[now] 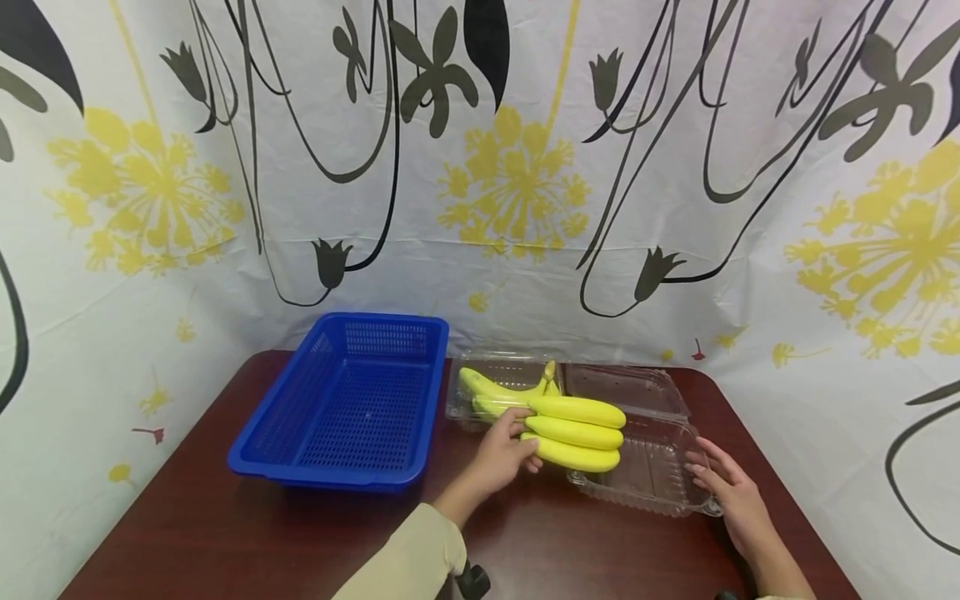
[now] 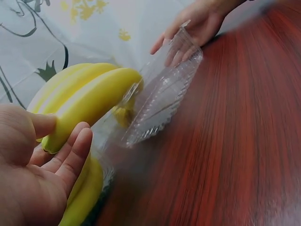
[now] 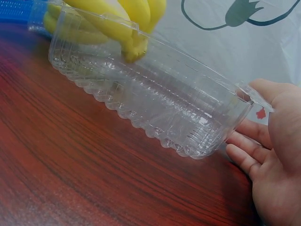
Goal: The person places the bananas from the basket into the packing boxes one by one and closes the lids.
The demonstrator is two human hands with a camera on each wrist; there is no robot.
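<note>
My left hand (image 1: 504, 454) grips a bunch of yellow bananas (image 1: 573, 433) at its left end, thumb on the near banana. The bunch is held over the left side of an open clear plastic clamshell container (image 1: 652, 467). At that container's right end, my right hand (image 1: 738, 500) holds the corner, with the thumb by the rim (image 3: 244, 92) and the other fingers below, against the end wall. Further left and back, a second clear container (image 1: 465, 392) has more bananas (image 1: 498, 390) in it, partly hidden behind the held bunch.
A blue perforated plastic basket (image 1: 438, 400) stands on the left of the dark red wooden table (image 1: 525, 533), with nothing visible inside. The container's clear lid (image 1: 630, 390) lies folded back behind it. A patterned white cloth (image 1: 517, 308) hangs around the table's back and sides.
</note>
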